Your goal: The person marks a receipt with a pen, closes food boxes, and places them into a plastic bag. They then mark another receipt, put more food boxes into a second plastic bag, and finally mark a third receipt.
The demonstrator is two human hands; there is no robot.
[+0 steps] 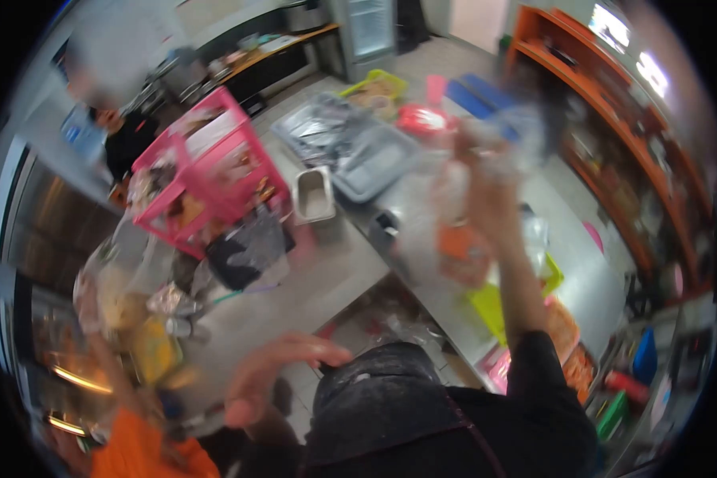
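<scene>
My right hand [482, 151] is raised over the right metal table, its fingers closed round the top of a clear plastic bag [462, 251] that hangs down with something orange in it. The bag is blurred by motion. My left hand [283, 366] is low in the middle, near the front of my dark clothing, with fingers apart and nothing in it. Beyond the bag, a grey tray [378, 163] and a red and white packet [424, 119] lie on the table.
A pink crate [207, 171] and a metal container [314, 195] stand on the left table [327, 267]. A co-worker in orange [147, 446] reaches in at lower left; another person [127, 135] stands behind. Orange shelves [613, 103] line the right.
</scene>
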